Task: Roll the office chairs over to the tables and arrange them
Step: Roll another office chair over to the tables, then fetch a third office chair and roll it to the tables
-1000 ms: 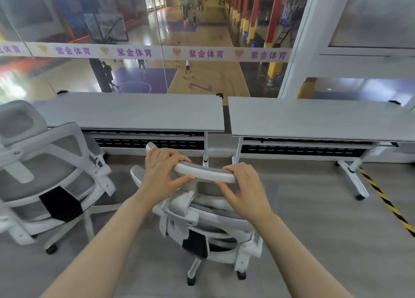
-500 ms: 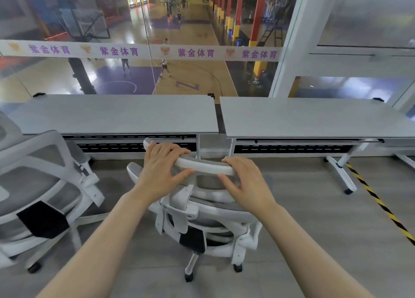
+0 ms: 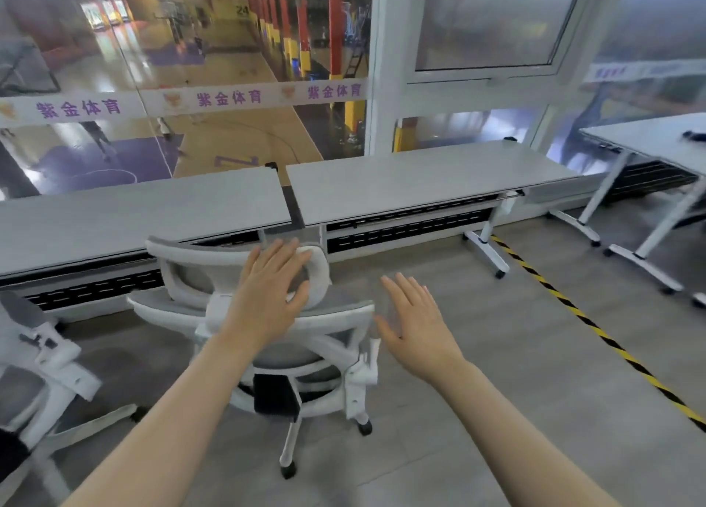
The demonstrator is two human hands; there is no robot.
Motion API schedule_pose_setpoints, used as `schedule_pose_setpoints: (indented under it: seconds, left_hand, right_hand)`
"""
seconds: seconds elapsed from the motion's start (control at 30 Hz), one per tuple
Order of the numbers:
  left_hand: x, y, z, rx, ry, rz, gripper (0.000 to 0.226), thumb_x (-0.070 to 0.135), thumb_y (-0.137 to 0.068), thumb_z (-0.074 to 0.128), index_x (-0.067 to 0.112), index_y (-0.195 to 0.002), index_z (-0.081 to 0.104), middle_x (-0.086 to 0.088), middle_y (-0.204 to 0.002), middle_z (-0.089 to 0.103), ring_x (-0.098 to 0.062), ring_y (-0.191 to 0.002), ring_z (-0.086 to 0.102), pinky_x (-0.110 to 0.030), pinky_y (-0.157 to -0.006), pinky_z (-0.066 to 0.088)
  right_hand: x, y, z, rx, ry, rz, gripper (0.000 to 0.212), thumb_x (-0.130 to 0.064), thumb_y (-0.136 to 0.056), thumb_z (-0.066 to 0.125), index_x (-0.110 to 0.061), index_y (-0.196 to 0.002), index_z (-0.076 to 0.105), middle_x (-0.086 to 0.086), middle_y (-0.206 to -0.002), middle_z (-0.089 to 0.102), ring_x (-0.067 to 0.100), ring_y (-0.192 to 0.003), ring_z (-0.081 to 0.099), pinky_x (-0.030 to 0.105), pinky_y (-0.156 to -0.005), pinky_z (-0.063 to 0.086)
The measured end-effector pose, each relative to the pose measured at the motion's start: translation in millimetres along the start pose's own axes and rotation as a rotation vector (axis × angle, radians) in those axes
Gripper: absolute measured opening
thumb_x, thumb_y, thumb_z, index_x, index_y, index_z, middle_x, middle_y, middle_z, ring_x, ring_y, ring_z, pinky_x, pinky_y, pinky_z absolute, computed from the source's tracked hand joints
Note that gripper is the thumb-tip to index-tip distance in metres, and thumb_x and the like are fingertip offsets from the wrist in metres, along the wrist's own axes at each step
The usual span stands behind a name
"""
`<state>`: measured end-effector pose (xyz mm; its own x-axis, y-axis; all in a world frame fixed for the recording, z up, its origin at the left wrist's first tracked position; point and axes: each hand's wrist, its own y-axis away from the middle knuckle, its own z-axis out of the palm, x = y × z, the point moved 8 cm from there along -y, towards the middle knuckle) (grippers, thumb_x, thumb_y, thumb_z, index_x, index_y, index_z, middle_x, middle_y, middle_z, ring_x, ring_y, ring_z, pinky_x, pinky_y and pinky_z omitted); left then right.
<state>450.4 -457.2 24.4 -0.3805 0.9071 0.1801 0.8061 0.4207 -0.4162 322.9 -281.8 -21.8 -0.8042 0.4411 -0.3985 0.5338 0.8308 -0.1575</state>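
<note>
A white office chair with grey mesh stands in front of me, its headrest just under the edge of the left grey table. My left hand lies over the right end of the headrest with its fingers straight. My right hand hovers open to the right of the chair back and touches nothing. A second grey table stands to the right of the first, with a narrow gap between them.
Another white chair stands at the left edge, close to the first. A third table stands at the far right. Yellow-black tape crosses the grey floor on the right. Glass walls run behind the tables.
Both hands have let go of the headrest; the right hand moved off to the right. The chair has rolled closer to the left table, and my view has swung to the right.
</note>
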Motion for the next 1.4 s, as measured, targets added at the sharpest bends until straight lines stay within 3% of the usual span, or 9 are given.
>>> schedule_pose_setpoints:
  seconds: [0.3,0.43,0.5,0.63,0.77,0.97,1.13,1.3,1.4]
  left_hand:
    - [227.9,23.8,54.3,-0.199,0.091,0.393,0.059,0.043,-0.086,0.030,0.020,-0.135,0.055,-0.006,-0.140,0.054,-0.030,-0.132,0.045,-0.051,-0.112,0.031]
    - [350.7,78.3,61.2,-0.198,0.160,0.646,0.047,0.028,-0.083,0.056,0.013,-0.127,0.061,-0.012,-0.128,0.063,-0.036,-0.117,0.058,-0.052,-0.101,0.044]
    - [408.6,115.8,65.6,-0.234,0.191,0.745,0.051,0.025,-0.079,0.063,0.011,-0.128,0.059,-0.013,-0.129,0.061,-0.036,-0.118,0.058,-0.050,-0.102,0.045]
    - [519.6,198.7,70.1,-0.349,0.247,0.944,0.059,0.036,-0.079,0.039,0.013,-0.130,0.057,-0.010,-0.132,0.059,-0.032,-0.120,0.056,-0.046,-0.104,0.042]
    - [628.9,292.4,53.5,-0.406,0.331,1.178,0.058,0.037,-0.079,0.038,0.016,-0.130,0.056,-0.007,-0.133,0.058,-0.029,-0.122,0.054,-0.045,-0.105,0.042]
    - [770.3,436.8,11.3,-0.456,0.489,1.484,0.054,0.026,-0.087,0.061,0.017,-0.138,0.049,-0.005,-0.143,0.049,-0.027,-0.131,0.046,-0.042,-0.106,0.037]
    - [863.7,564.2,-23.6,-0.533,0.576,1.731,0.055,0.030,-0.092,0.053,0.023,-0.144,0.040,-0.002,-0.150,0.039,-0.025,-0.136,0.037,-0.039,-0.109,0.030]
    - [937.4,690.2,-68.5,-0.583,0.644,2.024,0.054,0.036,-0.093,0.047,0.022,-0.145,0.039,-0.003,-0.151,0.039,-0.027,-0.133,0.041,-0.040,-0.104,0.036]
    - [972.2,758.5,-95.6,-0.642,0.682,2.184,0.064,0.047,-0.084,0.033,0.017,-0.139,0.048,-0.008,-0.145,0.047,-0.031,-0.129,0.047,-0.043,-0.102,0.042]
  right_hand:
    - [124.8,230.3,-82.2,0.129,0.089,0.504,0.065,-0.045,-0.101,0.039,-0.022,-0.156,0.013,0.006,-0.164,0.006,0.022,-0.152,-0.001,0.034,-0.121,-0.003]
    - [156.9,369.3,-116.7,0.216,0.121,0.752,0.065,-0.045,-0.101,0.042,-0.019,-0.155,0.017,0.007,-0.163,0.012,0.024,-0.151,0.006,0.036,-0.121,0.004]
    - [163.5,444.9,-130.6,0.266,0.127,0.873,0.065,-0.044,-0.101,0.042,-0.018,-0.155,0.018,0.007,-0.163,0.015,0.025,-0.151,0.008,0.035,-0.120,0.004]
    - [158.9,602.6,-151.4,0.334,0.179,1.107,0.066,-0.046,-0.101,0.040,-0.015,-0.155,0.019,0.008,-0.159,0.022,0.026,-0.148,0.015,0.037,-0.121,0.013]
    - [132.4,758.8,-161.0,0.445,0.203,1.377,0.064,-0.052,-0.096,0.039,-0.018,-0.149,0.029,0.004,-0.146,0.038,0.027,-0.137,0.033,0.038,-0.113,0.028]
    - [57.2,951.0,-159.0,0.653,0.185,1.768,0.062,-0.042,-0.100,0.042,-0.017,-0.153,0.022,0.008,-0.159,0.022,0.027,-0.147,0.016,0.037,-0.119,0.013]
    - [-10.9,1069.1,-139.6,0.822,0.168,2.025,0.064,-0.045,-0.099,0.043,-0.018,-0.153,0.023,0.009,-0.161,0.020,0.027,-0.149,0.013,0.041,-0.122,0.014]
    - [-79.7,1154.2,-130.4,0.938,0.222,2.262,0.063,-0.044,-0.099,0.046,-0.016,-0.152,0.025,0.010,-0.159,0.022,0.027,-0.148,0.016,0.040,-0.121,0.015]
    - [-119.7,1190.1,-125.5,1.057,0.266,2.380,0.061,-0.040,-0.097,0.052,-0.015,-0.148,0.033,0.010,-0.153,0.031,0.029,-0.145,0.023,0.040,-0.120,0.018]
